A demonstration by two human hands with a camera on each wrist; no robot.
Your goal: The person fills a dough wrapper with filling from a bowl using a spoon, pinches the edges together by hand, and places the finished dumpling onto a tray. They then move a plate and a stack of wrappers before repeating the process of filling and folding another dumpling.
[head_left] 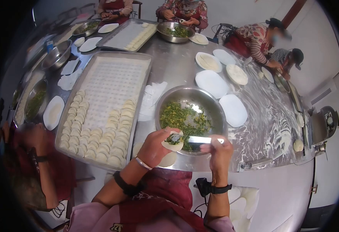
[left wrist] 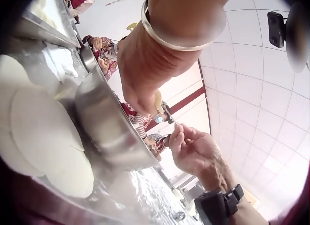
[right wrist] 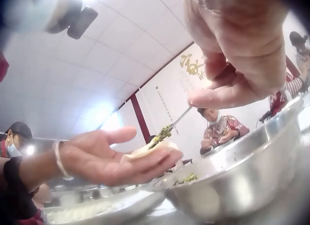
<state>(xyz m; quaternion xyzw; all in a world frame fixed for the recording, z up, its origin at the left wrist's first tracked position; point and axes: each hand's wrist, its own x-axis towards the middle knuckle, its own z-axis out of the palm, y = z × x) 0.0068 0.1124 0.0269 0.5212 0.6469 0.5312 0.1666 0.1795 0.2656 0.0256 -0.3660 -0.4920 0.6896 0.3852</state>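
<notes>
Over the near edge of the bench (head_left: 169, 63), the left hand (head_left: 158, 144) is carrying a dough wrapper (head_left: 173, 147) on nearly straight fingers; the right hand (head_left: 218, 153) is pinching with its fingers a spatula (head_left: 200, 140). Just beyond, a bowl (head_left: 217, 113) is standing, a dumpling tray (head_left: 107, 77) at its left, flour (head_left: 256, 114) streaking the right side; farther, people (head_left: 200, 14) are sitting.

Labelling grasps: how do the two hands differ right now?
- Left hand supports a dumpling wrapper with filling on it; right hand holds a flat metal spatula.
- Left hand lies palm up, fingers extended under the wrapper; right hand's thumb and fingers pinch the spatula handle.
- Left hand's thumb stands off from its fingers; right hand's closes on the handle.

Shared: both hands are bare, with black wristbands.
</notes>
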